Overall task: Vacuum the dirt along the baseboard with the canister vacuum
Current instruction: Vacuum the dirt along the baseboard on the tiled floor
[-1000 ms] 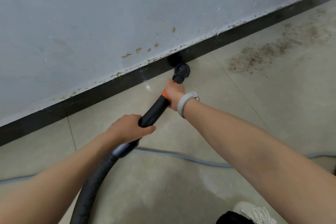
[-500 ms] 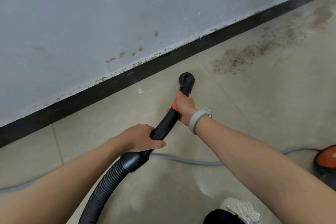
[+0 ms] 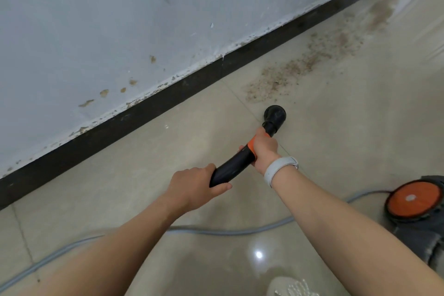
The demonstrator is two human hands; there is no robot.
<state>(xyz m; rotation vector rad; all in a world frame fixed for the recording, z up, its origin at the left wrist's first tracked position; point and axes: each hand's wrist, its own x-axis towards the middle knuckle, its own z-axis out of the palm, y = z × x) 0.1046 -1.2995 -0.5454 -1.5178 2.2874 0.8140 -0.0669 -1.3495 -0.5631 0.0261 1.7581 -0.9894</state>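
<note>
From the head camera, your left hand (image 3: pixel 195 186) wraps the rear of the black wand (image 3: pixel 234 166) and your right hand (image 3: pixel 265 148) grips its orange collar. The round nozzle (image 3: pixel 275 115) sits on smooth glossy tile, just short of the dirt (image 3: pixel 300 69), a gritty brown scatter at one o'clock beside the dark baseboard (image 3: pixel 192 81). Keep the mouth flat and sweep slowly along the edge. The canister vacuum (image 3: pixel 413 204) waits at three o'clock.

I can read no text, label, brand or number anywhere here; the pale mark at the centre of the orange disc (image 3: pixel 410 198) is too blurred to make out.
</note>
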